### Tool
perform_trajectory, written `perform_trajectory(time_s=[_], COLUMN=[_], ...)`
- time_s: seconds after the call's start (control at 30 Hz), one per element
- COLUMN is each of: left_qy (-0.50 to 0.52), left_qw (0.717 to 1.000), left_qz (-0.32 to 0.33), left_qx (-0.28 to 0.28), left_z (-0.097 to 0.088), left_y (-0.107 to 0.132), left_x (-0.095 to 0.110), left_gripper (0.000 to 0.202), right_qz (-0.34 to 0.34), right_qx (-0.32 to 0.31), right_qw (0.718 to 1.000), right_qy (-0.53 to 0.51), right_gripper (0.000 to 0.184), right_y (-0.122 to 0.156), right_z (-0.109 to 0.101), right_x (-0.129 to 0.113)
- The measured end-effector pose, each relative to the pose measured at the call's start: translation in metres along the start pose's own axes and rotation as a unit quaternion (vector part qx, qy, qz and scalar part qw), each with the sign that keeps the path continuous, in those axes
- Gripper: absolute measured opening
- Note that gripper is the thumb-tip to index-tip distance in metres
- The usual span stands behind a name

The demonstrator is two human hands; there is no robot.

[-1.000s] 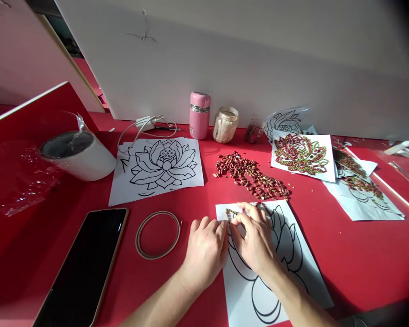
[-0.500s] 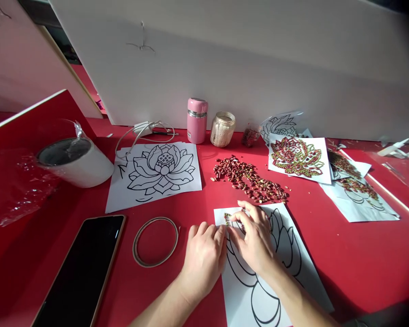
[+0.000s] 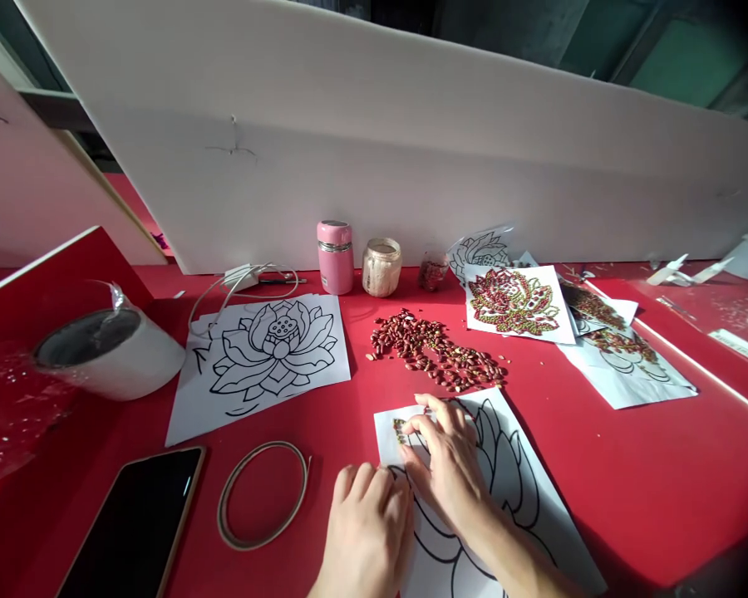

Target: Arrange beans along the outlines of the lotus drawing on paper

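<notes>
A lotus outline sheet (image 3: 511,490) lies on the red table (image 3: 629,482) in front of me, with a few beans stuck at its top left corner (image 3: 401,430). My left hand (image 3: 367,531) rests palm down on the sheet's left edge, fingers together and flat. My right hand (image 3: 445,465) lies over the drawing, its fingertips pinched at the beaned corner; what they hold is too small to see. A pile of red and green beans (image 3: 436,353) lies just beyond the sheet.
A blank lotus sheet (image 3: 262,353), a tape ring (image 3: 262,494), a dark phone (image 3: 130,531) and a white roll (image 3: 109,357) lie to the left. A pink flask (image 3: 335,257), a jar (image 3: 381,267) and finished bean pictures (image 3: 514,303) stand by the white board.
The camera has tilted up, so everything sits lower in view. Both hands stay on the sheet, the right fingertips still working at the top left corner.
</notes>
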State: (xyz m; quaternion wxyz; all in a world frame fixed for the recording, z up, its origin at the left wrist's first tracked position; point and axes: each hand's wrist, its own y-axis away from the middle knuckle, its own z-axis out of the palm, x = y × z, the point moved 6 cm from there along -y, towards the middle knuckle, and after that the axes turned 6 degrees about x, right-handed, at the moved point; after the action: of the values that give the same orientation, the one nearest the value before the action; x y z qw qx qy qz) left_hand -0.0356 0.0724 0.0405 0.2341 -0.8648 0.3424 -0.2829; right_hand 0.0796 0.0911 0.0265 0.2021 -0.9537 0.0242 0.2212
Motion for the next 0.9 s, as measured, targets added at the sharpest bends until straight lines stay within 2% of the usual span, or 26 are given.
perform_trajectory(time_s=[0.1,0.2,0.27,0.33,0.43,0.5,0.67,0.9], left_qy=[-0.038,-0.061,-0.067,-0.072,-0.084,-0.093,-0.103,-0.098], left_qw=[0.999,0.998,0.998,0.997,0.996,0.994,0.992,0.994], left_qz=[0.008,0.008,0.01,0.018,0.037,0.053,0.069,0.052], left_qx=[-0.016,-0.014,-0.003,0.001,-0.012,-0.014,-0.018,-0.006], left_z=[0.008,0.015,0.016,0.017,0.019,0.02,0.02,0.021], left_y=[0.009,0.014,0.016,0.017,0.018,0.018,0.016,0.013], left_x=[0.005,0.004,0.004,0.003,0.004,0.004,0.007,0.01], left_gripper=[0.018,0.02,0.021,0.022,0.025,0.026,0.03,0.028], right_qz=[-0.01,-0.02,-0.029,-0.008,0.019,0.018,-0.008,-0.026], right_qx=[0.018,0.058,0.068,0.051,0.015,0.005,-0.023,-0.051], right_qw=[1.0,0.998,0.996,0.998,1.0,0.999,0.998,0.992], right_qy=[-0.012,-0.028,-0.04,-0.039,0.016,0.03,0.063,0.115], right_gripper=[0.008,0.014,0.016,0.017,0.016,0.014,0.013,0.017], right_y=[0.001,-0.011,-0.029,-0.054,-0.092,-0.11,-0.127,-0.133], right_z=[-0.006,-0.019,-0.024,-0.023,-0.011,-0.002,0.015,0.019], right_x=[-0.001,0.009,0.022,0.042,0.067,0.076,0.074,0.066])
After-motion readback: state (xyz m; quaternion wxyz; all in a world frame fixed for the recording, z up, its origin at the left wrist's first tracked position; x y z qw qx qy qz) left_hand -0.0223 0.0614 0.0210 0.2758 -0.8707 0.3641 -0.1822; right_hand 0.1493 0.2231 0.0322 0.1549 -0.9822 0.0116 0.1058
